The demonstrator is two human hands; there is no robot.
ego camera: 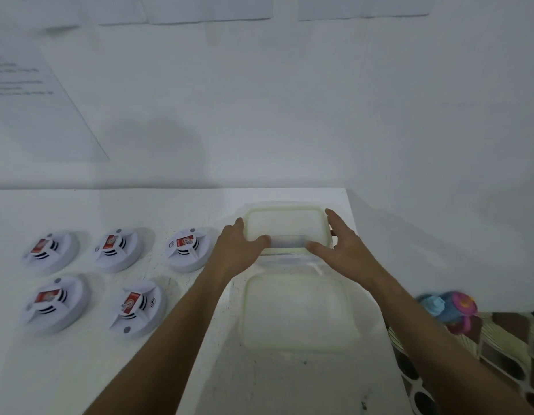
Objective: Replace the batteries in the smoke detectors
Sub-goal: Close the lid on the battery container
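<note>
Five smoke detectors (114, 283) lie left on our white table (80, 369) against a white wall (289, 100); our left grip (238, 250) and right grip (343, 247) clasp a clear container (286, 229).

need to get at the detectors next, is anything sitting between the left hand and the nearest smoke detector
Nothing visible does. The left hand grips the lidded container, and only bare white table lies between it and the nearest smoke detector, just to its left.
</note>
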